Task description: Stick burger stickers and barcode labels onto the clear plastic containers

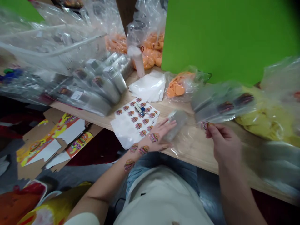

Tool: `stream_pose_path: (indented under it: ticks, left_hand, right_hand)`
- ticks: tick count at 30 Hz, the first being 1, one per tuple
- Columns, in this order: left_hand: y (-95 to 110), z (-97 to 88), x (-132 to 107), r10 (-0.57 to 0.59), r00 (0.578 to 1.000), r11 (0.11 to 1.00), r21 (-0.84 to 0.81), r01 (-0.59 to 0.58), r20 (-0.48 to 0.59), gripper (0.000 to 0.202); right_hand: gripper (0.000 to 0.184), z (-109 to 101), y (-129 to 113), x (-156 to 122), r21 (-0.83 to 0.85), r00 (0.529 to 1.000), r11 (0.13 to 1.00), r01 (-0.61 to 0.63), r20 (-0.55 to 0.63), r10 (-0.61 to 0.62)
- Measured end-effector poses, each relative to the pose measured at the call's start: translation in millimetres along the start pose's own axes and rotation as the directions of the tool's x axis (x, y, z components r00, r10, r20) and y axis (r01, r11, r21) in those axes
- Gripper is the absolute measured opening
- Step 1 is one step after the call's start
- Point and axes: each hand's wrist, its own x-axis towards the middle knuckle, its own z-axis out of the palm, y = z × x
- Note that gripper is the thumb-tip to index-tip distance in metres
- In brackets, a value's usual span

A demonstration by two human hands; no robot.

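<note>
My left hand [161, 132] lies with its fingers stretched out over the edge of a clear plastic packet [177, 120] on the table. Several burger stickers [143, 150] cling to the back of that hand and to the forearm. My right hand [223, 140] is closed in a pinch on one burger sticker [205, 125], held to the right of the packet. Left of my left hand is a sticker sheet [138, 120] printed with rows of burgers, with a small light-coloured tool [140, 109] with a blue part on top.
Clear packs with burger stickers [96, 81] are stacked at left before a translucent crate [77, 51]. White sheets [150, 84], a bag of orange discs [177, 86] and a pinkish tube [138, 62] stand behind. At right lie stickered packets [225, 104] and yellow pieces [264, 120] in plastic.
</note>
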Motion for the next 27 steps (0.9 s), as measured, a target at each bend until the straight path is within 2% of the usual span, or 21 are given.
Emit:
stream_pose_path:
  ticks: [1,3,5,7,9,12,14,16,18,20,21,24,25,27]
  left_hand:
    - [-1.8,1.7,1.6,0.032,0.999,0.999,0.020,-0.033,0.034,0.078]
    - [0.5,6.0,3.7,0.015,1.000,0.997,0.075,-0.016,0.015,0.076]
    - [8.7,10.3,3.2,-0.029,0.998,0.992,0.121,0.036,-0.058,0.064]
    - [18.9,16.0,1.7,-0.011,0.998,0.989,0.150,0.019,-0.056,0.052]
    - [27.2,27.1,1.6,0.046,0.996,0.988,0.144,-0.055,0.070,0.051]
    - [33.6,57.8,4.4,0.073,0.960,0.986,0.125,-0.110,0.271,0.071]
    - [37.3,80.1,6.3,0.047,0.941,0.982,0.156,-0.105,0.334,0.081]
    - [43.2,91.3,8.0,0.025,0.930,0.983,0.163,-0.090,0.366,0.084]
    - [50.4,82.4,11.3,0.071,0.917,0.990,0.087,-0.113,0.392,0.084]
    - [53.4,53.8,17.9,0.150,0.916,0.988,-0.012,-0.157,0.373,0.082]
    - [51.3,35.1,22.7,0.147,0.937,0.989,-0.018,-0.149,0.318,0.077]
    - [27.1,-16.7,39.8,-0.022,0.985,0.999,0.028,0.017,0.172,0.086]
    - [14.8,-27.5,44.6,-0.051,0.983,0.999,0.028,0.047,0.175,0.090]
    - [-9.2,-35.9,50.2,-0.046,0.970,0.999,-0.002,0.048,0.237,0.090]
  right_hand:
    - [0.018,-7.8,11.1,1.1,0.009,0.997,0.997,-0.072,-0.007,0.072]
    - [0.022,-19.9,33.6,-1.6,0.004,0.982,0.982,-0.189,-0.023,0.190]
    - [0.024,-29.8,53.2,-9.4,-0.015,0.963,0.964,-0.267,-0.055,0.266]
    - [0.027,-40.2,66.8,-19.3,-0.053,0.948,0.948,-0.315,-0.063,0.311]
    - [0.031,-51.3,74.3,-28.1,-0.129,0.942,0.934,-0.334,-0.021,0.334]
    - [0.029,-64.9,77.7,-36.0,-0.199,0.960,0.942,-0.271,0.015,0.279]
    - [0.026,-69.9,77.3,-38.0,-0.134,0.971,0.962,-0.237,-0.014,0.237]
    - [0.028,-72.2,75.4,-38.2,-0.010,0.968,0.970,-0.242,-0.079,0.240]
    - [0.039,-72.8,72.0,-37.2,0.115,0.956,0.961,-0.252,-0.127,0.265]
    - [0.053,-72.3,67.7,-35.4,0.203,0.951,0.945,-0.256,-0.121,0.284]
    - [0.056,-71.3,65.6,-34.3,0.235,0.950,0.935,-0.264,-0.102,0.294]
    - [0.046,-64.9,61.3,-31.6,0.279,0.947,0.914,-0.293,-0.048,0.318]
    - [0.042,-61.7,60.8,-31.2,0.284,0.947,0.911,-0.299,-0.033,0.320]
    - [0.033,-55.0,60.8,-31.3,0.280,0.953,0.915,-0.289,-0.012,0.304]
